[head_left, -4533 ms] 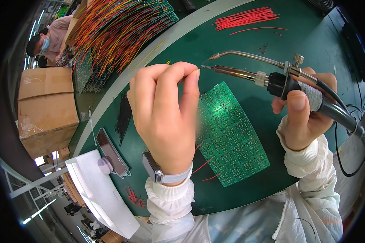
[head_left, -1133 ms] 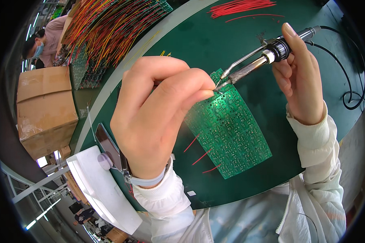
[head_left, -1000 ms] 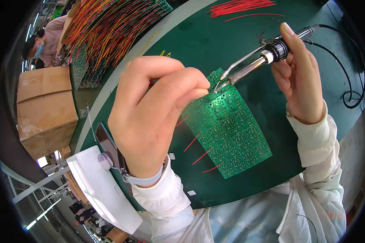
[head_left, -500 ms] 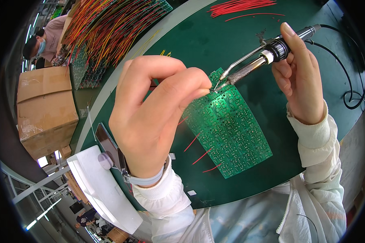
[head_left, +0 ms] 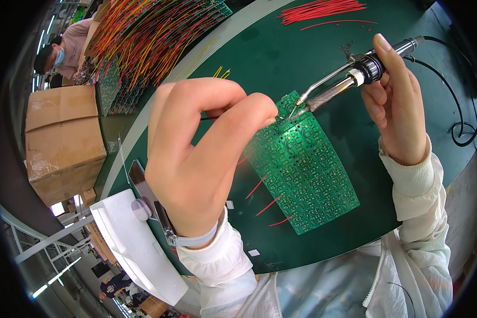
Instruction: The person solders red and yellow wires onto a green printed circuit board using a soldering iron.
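A green circuit board panel [head_left: 307, 175] lies on the dark green table, its face covered with rows of small solder points. Above its far left part, my left hand [head_left: 196, 143] pinches a thin black wire [head_left: 209, 118] between thumb and forefinger; the wire's end is small and partly hidden at the fingertips. My right hand [head_left: 395, 100] is closed round a soldering iron [head_left: 365, 70] with a thin metal guide tube beside its barrel. Its tip points at the board just right of my left fingertips. Several short red wires [head_left: 268, 205] stick out from the panel's left edge.
A bundle of red wires [head_left: 323, 10] lies at the far edge. Boards with many coloured wires [head_left: 159, 37] are heaped far left. A white foam tray [head_left: 135, 244], a phone [head_left: 138, 175] and a cardboard box [head_left: 63, 143] are left. The iron's black cable [head_left: 461, 79] loops right.
The soldering iron's tip has shifted slightly right, away from my left fingertips. My left hand keeps its pinch. The whole view has moved a little.
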